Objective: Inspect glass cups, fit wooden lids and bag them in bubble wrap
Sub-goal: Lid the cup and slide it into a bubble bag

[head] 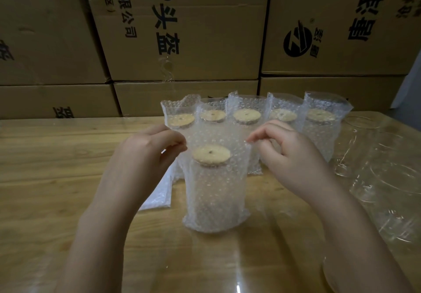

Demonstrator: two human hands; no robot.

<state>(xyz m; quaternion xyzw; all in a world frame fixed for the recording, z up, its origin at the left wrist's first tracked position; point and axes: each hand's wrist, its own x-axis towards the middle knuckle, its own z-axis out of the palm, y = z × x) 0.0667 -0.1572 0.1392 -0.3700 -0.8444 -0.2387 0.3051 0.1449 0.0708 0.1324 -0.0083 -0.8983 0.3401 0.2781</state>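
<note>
The left hand [150, 149] and right hand [289, 153] each pinch the bubble-wrap bag's [230, 136] top edge, either side of the wooden lid [211, 154]. Below the lid, the glass cup [216, 192] stands bagged on the worktop [57, 156]. I would draw both edges up evenly (an uneven tug could tip it).

The bubble wrap bag [218, 137] blurs the glass cup [216, 199] inside it; only the wooden lid [211, 154] shows clearly. At 3 o'clock the bare glass cups [387, 178] are cut by the right edge, their number unclear. At 9 o'clock the left hand [148, 149] hides part of the flat bags [159, 194].
</note>
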